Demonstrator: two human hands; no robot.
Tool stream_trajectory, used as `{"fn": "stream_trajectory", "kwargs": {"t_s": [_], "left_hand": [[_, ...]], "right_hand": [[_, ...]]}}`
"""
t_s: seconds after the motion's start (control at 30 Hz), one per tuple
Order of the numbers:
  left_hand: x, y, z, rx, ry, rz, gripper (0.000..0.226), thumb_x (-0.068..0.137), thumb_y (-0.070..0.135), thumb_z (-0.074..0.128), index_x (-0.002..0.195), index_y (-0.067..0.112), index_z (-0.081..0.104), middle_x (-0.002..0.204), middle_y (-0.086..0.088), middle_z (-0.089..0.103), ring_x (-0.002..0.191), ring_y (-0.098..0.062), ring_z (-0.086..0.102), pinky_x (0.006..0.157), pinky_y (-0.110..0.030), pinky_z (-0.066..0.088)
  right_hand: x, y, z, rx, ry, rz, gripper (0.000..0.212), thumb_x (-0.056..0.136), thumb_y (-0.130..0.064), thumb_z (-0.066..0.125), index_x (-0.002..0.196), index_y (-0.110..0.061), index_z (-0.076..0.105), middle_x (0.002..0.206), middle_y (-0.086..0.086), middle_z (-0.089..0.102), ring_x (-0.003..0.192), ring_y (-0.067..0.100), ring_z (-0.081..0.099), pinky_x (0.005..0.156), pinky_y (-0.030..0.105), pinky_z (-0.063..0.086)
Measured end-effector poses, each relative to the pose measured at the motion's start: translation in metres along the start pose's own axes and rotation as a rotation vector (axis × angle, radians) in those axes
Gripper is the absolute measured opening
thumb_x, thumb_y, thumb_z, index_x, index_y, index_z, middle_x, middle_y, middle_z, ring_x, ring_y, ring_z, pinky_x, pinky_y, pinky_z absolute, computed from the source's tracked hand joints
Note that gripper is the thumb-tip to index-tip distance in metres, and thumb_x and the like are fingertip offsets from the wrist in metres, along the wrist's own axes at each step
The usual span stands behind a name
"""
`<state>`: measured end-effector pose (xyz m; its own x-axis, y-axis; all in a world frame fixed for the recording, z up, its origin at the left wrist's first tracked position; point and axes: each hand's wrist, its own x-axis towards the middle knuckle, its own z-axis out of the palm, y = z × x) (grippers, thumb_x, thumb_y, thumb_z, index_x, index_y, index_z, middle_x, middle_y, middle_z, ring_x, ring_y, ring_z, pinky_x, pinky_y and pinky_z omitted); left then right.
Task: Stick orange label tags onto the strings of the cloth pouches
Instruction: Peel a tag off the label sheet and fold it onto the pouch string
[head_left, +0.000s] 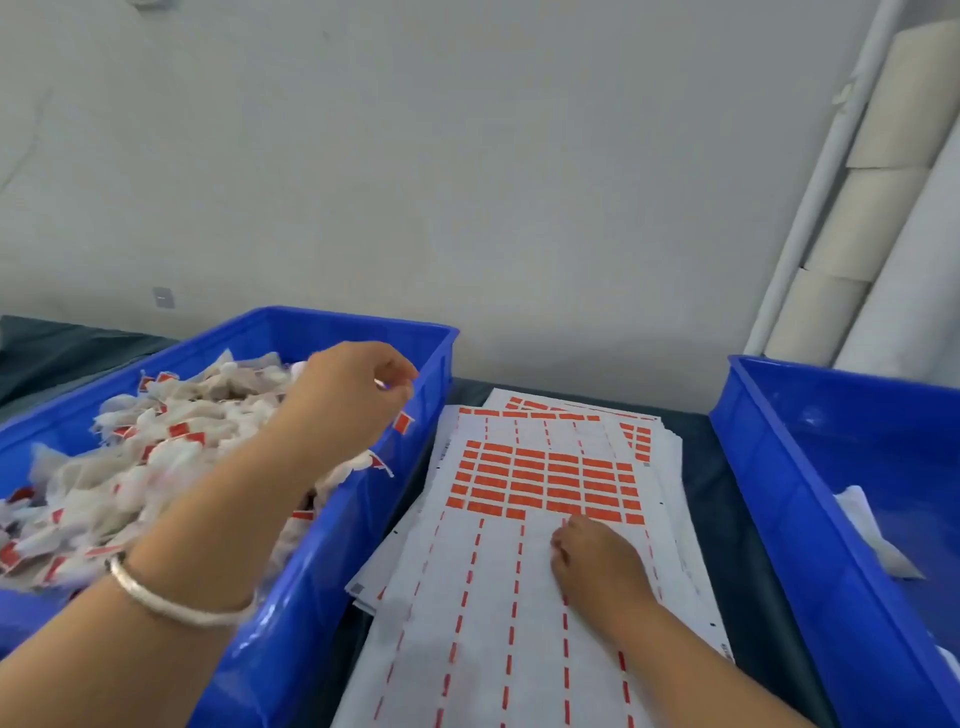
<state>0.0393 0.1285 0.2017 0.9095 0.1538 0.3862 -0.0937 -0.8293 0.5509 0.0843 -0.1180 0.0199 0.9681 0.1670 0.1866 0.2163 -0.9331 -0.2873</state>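
Left hand (358, 395) fingers curl over pouches (171, 457), grip unclear; right hand (597, 564) fingers curled on label sheet (545, 483).

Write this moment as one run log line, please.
left hand: over left bin of pouches | right hand: on label sheet | right bin: nearly empty

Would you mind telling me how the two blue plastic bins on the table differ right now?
The left blue plastic bin is heaped with white cloth pouches, many carrying orange tags; the right blue plastic bin shows mostly bare floor and little white material. The left hand hovers over the left bin; none is over the right. Both flank the label sheets.
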Motion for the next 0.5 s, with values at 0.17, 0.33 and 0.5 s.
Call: {"fn": "stream_trajectory", "kwargs": {"t_s": [0.17,0.33,0.5], "left_hand": [[-0.032,0.034,0.071,0.03,-0.378,0.113,0.009,0.087,0.028,0.061,0.088,0.037,0.064,0.08,0.019,0.06,0.073,0.002,0.057,0.062,-0.009,0.04],[-0.066,0.03,0.157,0.098,-0.667,0.022,0.017,0.088,0.034,0.058,0.104,0.037,0.063,0.115,0.014,0.061,0.095,-0.004,0.059,0.085,-0.019,0.048],[-0.094,0.027,0.218,0.119,-0.575,0.076,0.035,0.092,0.043,0.048,0.126,0.038,0.05,0.141,0.016,0.042,0.128,-0.009,0.041,0.109,-0.031,0.026]], "right_hand": [[-0.011,-0.011,-0.072,0.106,0.078,-0.059,0.02,0.095,-0.035,0.049,0.079,-0.028,0.06,0.076,-0.018,0.058,0.062,0.002,0.053,0.055,0.008,0.031],[-0.033,0.024,-0.169,0.186,0.332,-0.021,0.021,0.09,-0.023,0.055,0.079,-0.016,0.07,0.077,-0.007,0.067,0.067,0.007,0.061,0.059,0.021,0.05],[-0.038,0.104,-0.222,0.128,0.348,0.241,0.02,0.088,-0.015,0.054,0.084,-0.023,0.072,0.086,-0.011,0.069,0.079,0.01,0.06,0.072,0.032,0.051]]}}
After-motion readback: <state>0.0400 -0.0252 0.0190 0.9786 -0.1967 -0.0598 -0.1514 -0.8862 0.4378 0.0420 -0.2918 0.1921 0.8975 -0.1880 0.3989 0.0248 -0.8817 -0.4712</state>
